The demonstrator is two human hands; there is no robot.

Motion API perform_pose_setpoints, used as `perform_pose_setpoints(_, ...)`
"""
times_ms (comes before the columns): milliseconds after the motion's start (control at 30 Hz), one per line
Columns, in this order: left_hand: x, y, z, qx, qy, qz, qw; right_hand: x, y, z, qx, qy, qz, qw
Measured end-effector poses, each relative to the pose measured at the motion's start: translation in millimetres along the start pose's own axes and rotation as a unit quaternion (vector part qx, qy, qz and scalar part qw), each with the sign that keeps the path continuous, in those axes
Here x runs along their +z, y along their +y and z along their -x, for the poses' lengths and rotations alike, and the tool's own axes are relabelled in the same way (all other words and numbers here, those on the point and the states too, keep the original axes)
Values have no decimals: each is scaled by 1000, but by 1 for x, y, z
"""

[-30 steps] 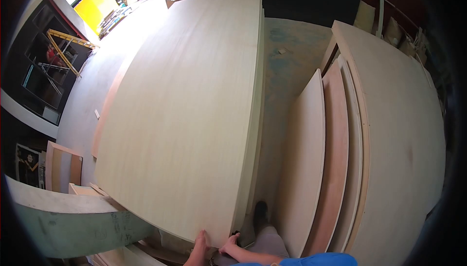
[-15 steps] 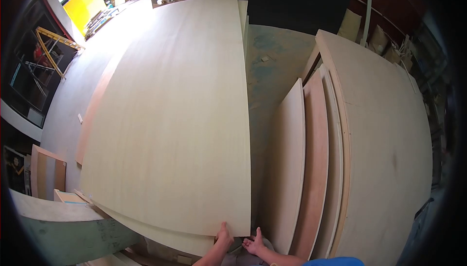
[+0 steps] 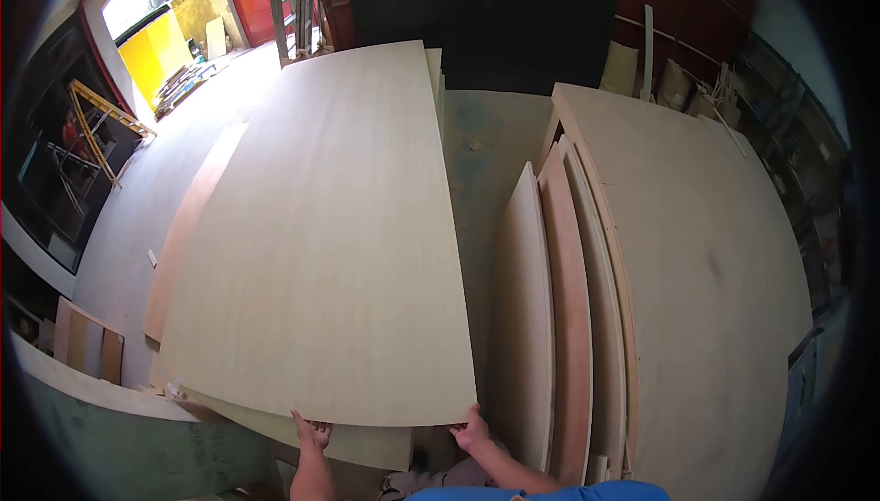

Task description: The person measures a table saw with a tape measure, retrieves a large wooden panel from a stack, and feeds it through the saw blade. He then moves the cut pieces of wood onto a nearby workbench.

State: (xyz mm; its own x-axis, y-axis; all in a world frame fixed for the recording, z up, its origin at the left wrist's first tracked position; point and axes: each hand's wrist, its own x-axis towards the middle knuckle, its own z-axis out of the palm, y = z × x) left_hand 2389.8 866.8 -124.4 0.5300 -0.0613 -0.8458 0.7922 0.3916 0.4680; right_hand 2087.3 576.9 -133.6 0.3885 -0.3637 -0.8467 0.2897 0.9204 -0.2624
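Observation:
A large pale plywood sheet [image 3: 321, 253] lies on top of another sheet [image 3: 367, 446], whose near edge shows below it. My left hand [image 3: 313, 429] grips the near edge of the top sheet, thumb on the upper face and fingers curled underneath. At the near right corner, my right hand [image 3: 469, 431] holds the same sheet with its thumb on the edge. Between the two sheets a small gap shows near my hands. The fingers under the sheet are partly hidden.
Several panels [image 3: 570, 318] stand on edge to the right, against a wide wooden bench [image 3: 706, 272]. At the left stand a yellow ladder [image 3: 96, 125] and a green curved piece [image 3: 137, 437]. A black panel [image 3: 486, 29] is at the back.
My left hand has moved left along the near edge, and my right hand has closed on the corner. The top sheet has shifted relative to the one below. The view has tilted up.

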Motion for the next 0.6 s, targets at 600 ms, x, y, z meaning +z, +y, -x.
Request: perform_pose_setpoints(600,8,-64,272,-83,-162,18,983,34,83,231,-203,-96,25,974)
